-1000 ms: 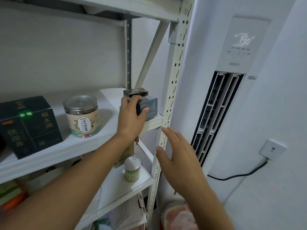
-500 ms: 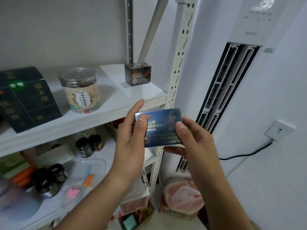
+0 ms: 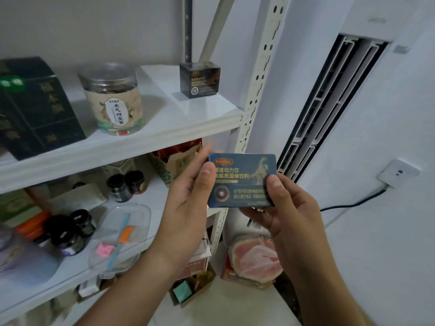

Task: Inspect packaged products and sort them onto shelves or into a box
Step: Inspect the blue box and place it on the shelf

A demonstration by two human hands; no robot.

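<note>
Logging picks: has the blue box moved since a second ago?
Yes. The blue box came down off the upper shelf; it is now below the shelf's front edge, pinched between left hand and right hand.

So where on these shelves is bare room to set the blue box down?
Upper shelf: a bare patch between the jar and the black box, reaching the front edge. Lower shelf is crowded with dark jars and a clear tub.
</note>
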